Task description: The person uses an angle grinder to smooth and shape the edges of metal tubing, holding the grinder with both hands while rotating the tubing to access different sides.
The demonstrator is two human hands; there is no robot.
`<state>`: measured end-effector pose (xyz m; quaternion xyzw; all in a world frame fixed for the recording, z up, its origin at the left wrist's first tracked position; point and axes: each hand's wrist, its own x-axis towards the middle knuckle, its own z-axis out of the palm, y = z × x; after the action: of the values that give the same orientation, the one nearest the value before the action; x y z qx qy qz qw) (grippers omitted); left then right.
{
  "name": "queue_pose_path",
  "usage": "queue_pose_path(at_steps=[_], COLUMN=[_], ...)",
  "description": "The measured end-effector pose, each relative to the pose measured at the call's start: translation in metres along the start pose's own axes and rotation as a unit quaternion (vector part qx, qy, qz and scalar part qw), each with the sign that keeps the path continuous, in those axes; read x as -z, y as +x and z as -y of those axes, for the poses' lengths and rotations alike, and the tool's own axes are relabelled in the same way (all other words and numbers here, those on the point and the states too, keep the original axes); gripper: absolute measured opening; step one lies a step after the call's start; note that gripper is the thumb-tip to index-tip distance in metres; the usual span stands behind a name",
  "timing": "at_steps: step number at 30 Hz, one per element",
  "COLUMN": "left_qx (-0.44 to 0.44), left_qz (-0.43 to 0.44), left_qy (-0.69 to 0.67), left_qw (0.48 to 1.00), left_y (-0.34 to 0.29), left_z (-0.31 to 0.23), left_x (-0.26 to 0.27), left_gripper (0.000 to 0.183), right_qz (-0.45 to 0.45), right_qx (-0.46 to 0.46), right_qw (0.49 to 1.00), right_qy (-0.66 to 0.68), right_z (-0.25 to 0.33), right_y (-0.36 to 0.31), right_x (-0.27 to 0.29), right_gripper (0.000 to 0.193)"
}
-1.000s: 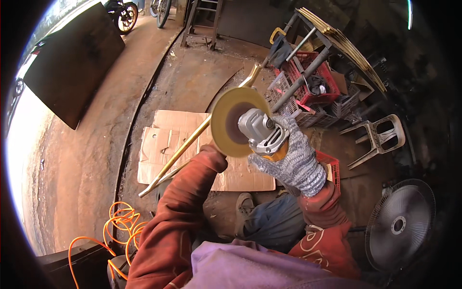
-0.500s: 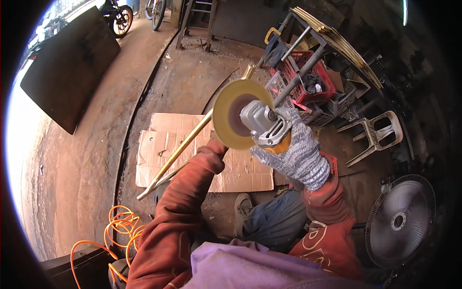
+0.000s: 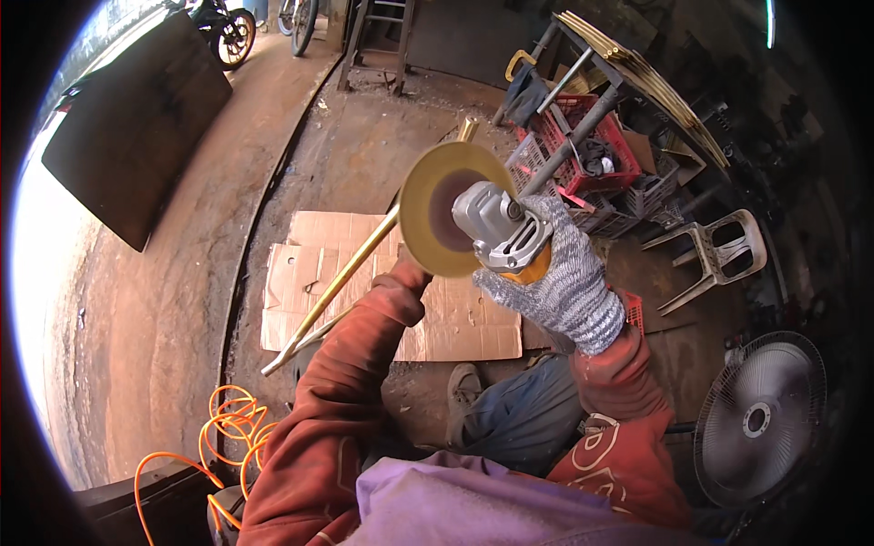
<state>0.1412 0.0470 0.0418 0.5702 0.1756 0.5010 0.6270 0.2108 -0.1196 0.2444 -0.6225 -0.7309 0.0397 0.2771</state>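
Note:
My right hand (image 3: 566, 284), in a grey-and-white knitted glove, is closed round an angle grinder (image 3: 496, 221) with a silver head and a yellow body. The grinder's round disc (image 3: 421, 200), yellowish and smeared as if spinning, faces up and left. Behind it runs a long brass-coloured tube (image 3: 346, 275), slanting from lower left to upper right, its middle covered by the disc. Only the wrist side of my left hand (image 3: 411, 269) shows beneath the disc edge, close to the tube; its fingers are hidden. Whether disc and tube touch cannot be seen.
Flattened cardboard (image 3: 464, 323) lies on the floor below my hands. To the right are red crates (image 3: 583, 136), a rack of brass-coloured tubes (image 3: 637, 77), a plastic chair (image 3: 715, 250) and a fan (image 3: 756, 419). Orange hose (image 3: 223, 423) coils at lower left; a dark panel (image 3: 137, 136) stands beyond.
The grinder and its disc have shifted very slightly up and left against the tube. My right hand keeps its grip, and the rest of the view has drifted a little.

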Motion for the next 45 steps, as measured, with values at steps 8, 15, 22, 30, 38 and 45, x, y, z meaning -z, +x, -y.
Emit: queue_pose_path(at_steps=[8, 15, 22, 30, 38, 45], left_qx=[0.034, 0.14, 0.141, 0.028, 0.034, -0.066], left_qz=[0.029, 0.153, -0.11, -0.06, 0.018, 0.025], left_qy=[0.062, 0.118, 0.069, -0.079, -0.273, -0.128], left_qw=[0.997, 0.971, 0.981, 0.995, 0.961, 0.989], left_y=[0.025, 0.011, -0.003, 0.001, 0.014, 0.033], left_z=[-0.027, -0.104, -0.096, -0.032, -0.018, -0.007], left_x=[0.026, 0.014, 0.036, 0.071, 0.058, 0.056], left_gripper=[0.031, 0.037, 0.04, 0.014, 0.017, 0.025], right_qz=[-0.074, -0.085, -0.039, 0.019, 0.053, 0.054], right_qx=[-0.031, -0.129, -0.063, 0.042, 0.004, 0.011], right_qw=[0.992, 0.981, 0.993, 0.998, 0.995, 0.988], right_qy=[0.095, 0.114, 0.092, -0.044, -0.085, -0.143], right_z=[0.007, -0.006, -0.008, 0.012, -0.009, -0.019], right_y=[-0.032, -0.074, -0.065, -0.001, 0.018, 0.027], right_x=[0.031, 0.068, 0.045, 0.002, -0.013, -0.01], right_gripper=[0.076, 0.072, 0.077, 0.074, 0.084, 0.082])
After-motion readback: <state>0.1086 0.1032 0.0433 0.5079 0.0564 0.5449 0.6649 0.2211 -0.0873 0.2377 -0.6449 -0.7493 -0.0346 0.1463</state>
